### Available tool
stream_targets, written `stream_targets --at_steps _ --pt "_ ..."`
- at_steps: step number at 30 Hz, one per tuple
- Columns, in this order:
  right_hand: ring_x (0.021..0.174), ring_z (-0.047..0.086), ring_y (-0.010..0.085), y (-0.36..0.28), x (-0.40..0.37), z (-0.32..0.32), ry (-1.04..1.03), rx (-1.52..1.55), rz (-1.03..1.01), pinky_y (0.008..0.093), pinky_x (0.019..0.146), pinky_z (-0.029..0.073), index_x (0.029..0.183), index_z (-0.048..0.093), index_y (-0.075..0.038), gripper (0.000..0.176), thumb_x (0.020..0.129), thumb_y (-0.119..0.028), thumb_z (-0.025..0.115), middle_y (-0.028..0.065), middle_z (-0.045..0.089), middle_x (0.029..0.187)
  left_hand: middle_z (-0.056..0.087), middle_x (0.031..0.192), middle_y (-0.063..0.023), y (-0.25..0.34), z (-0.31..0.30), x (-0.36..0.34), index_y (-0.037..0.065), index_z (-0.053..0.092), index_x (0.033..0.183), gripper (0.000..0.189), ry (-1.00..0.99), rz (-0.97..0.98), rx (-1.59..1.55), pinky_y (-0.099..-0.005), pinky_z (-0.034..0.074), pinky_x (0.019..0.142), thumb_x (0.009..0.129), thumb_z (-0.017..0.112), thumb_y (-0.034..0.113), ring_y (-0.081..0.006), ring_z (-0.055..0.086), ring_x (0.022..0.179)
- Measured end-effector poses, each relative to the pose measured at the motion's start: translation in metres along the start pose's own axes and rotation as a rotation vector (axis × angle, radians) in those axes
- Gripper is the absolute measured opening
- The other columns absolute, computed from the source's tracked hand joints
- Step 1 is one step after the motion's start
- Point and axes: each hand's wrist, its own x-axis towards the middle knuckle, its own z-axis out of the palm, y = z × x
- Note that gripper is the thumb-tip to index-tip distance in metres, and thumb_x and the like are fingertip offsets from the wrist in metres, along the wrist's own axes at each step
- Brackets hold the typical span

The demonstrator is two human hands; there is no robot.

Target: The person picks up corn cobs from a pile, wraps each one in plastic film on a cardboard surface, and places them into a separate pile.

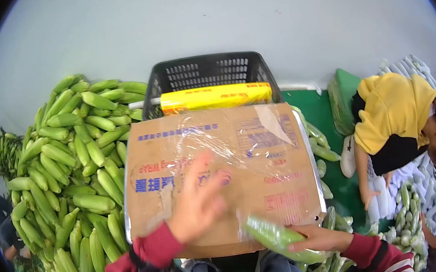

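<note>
My right hand point(322, 239) is wrapped round an ear of corn point(273, 235) in its green husk, covered in shiny clear film. The corn is tilted at the near right edge of a cardboard box panel point(213, 242). Above the panel, my left hand point(197, 204) is blurred by motion; its fingers look stretched and apart, with nothing visible in them. Clear plastic film point(211, 150) lies wrinkled across the cardboard. Behind the panel is a yellow film roll point(216, 98) on a pale rod.
A black crate point(205, 60) stands behind the roll. Unwrapped corn point(72, 167) is heaped on my left. Wrapped ears point(323, 151) lie on the green floor at right. Farther right, a person in yellow point(393, 112) bends over pale bundles point(381, 196).
</note>
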Motion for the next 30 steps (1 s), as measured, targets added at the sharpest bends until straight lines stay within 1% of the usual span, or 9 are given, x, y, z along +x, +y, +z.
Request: stream_targets --at_steps 4,7,10,13,18,21,25,28,30 --pt "0.084 0.067 0.0231 -0.037 0.016 0.019 -0.558 0.961 0.027 0.0322 0.072 0.056 0.139 0.039 0.000 0.069 0.098 -0.056 0.038 0.0167 0.063 0.105 0.038 0.144 -0.0218 0.039 0.020 0.001 0.015 0.056 0.132 0.050 -0.019 0.081 -0.440 -0.0495 0.042 0.103 0.083 0.068 0.014 -0.0386 0.034 0.137" --pt "0.076 0.067 0.0226 -0.064 0.071 0.044 -1.130 1.282 -0.412 0.0290 0.061 0.055 0.138 0.041 -0.004 0.079 0.096 -0.068 0.022 0.0185 0.064 0.100 0.054 0.111 -0.0165 0.065 0.014 0.039 0.015 0.046 0.129 0.045 0.290 -0.256 -1.446 -0.0431 0.055 0.080 0.087 0.062 0.018 -0.0292 0.058 0.103" --pt "0.072 0.067 0.0223 -0.089 0.068 0.034 -0.608 1.040 -0.036 0.0290 0.057 0.054 0.141 0.039 -0.007 0.077 0.096 -0.068 0.024 0.0160 0.064 0.099 0.053 0.087 -0.0101 0.064 -0.013 0.052 0.011 0.042 0.117 0.029 0.511 -0.560 -1.224 -0.0390 0.056 0.071 0.093 0.055 0.022 -0.0221 0.060 0.076" --pt "0.079 0.065 0.0164 -0.079 0.046 0.029 -0.011 0.743 -0.193 0.0295 0.061 0.057 0.137 0.044 -0.008 0.053 0.098 -0.043 0.052 0.0099 0.065 0.100 0.057 0.086 -0.0084 0.036 -0.014 0.017 0.009 0.046 0.109 0.024 0.581 -0.592 -0.872 -0.0362 0.055 0.073 0.094 0.057 0.024 -0.0202 0.060 0.078" --pt "0.086 0.062 0.0101 -0.055 0.051 0.002 0.755 0.383 -0.520 0.0252 0.066 0.052 0.113 0.060 -0.001 0.028 0.097 -0.024 0.058 0.0085 0.065 0.101 0.063 0.095 -0.0102 0.027 -0.041 -0.034 -0.001 0.049 0.127 0.061 -0.218 -0.220 -0.100 -0.0332 0.052 0.080 0.081 0.079 0.024 -0.0224 0.063 0.086" --pt "0.098 0.062 0.0207 -0.072 0.049 -0.016 0.741 0.452 -0.846 0.0331 0.078 0.053 0.111 0.058 -0.001 0.037 0.099 -0.035 0.050 0.0155 0.060 0.114 0.061 0.104 -0.0123 0.066 -0.027 -0.012 -0.003 0.039 0.140 0.082 -0.470 -0.211 -0.173 -0.0358 0.051 0.087 0.076 0.082 0.024 -0.0251 0.063 0.092" --pt "0.105 0.060 0.0197 -0.122 0.044 0.009 0.247 0.995 -1.128 0.0346 0.085 0.051 0.128 0.047 0.000 0.043 0.099 -0.031 0.051 0.0141 0.060 0.117 0.062 0.075 -0.0226 0.069 -0.017 -0.005 -0.002 0.048 0.120 0.087 -0.700 -0.851 -1.356 -0.0394 0.047 0.042 0.071 0.072 0.065 -0.0308 0.060 0.053" --pt "0.104 0.059 0.0186 -0.105 0.029 0.014 0.173 0.893 -1.048 0.0351 0.086 0.051 0.131 0.044 0.001 0.046 0.099 -0.031 0.051 0.0128 0.060 0.116 0.062 0.094 -0.0215 0.068 -0.010 0.004 -0.002 0.046 0.127 0.076 -0.783 -0.939 -1.834 -0.0370 0.053 0.059 0.080 0.075 0.050 -0.0294 0.064 0.073" --pt "0.099 0.061 0.0180 -0.081 0.021 0.003 0.323 0.795 -0.931 0.0346 0.082 0.052 0.125 0.050 0.001 0.044 0.098 -0.034 0.053 0.0116 0.062 0.110 0.059 0.109 -0.0186 0.090 -0.007 0.025 -0.002 0.043 0.133 0.069 -0.757 -0.602 -1.178 -0.0362 0.052 0.074 0.083 0.074 0.034 -0.0272 0.062 0.090"
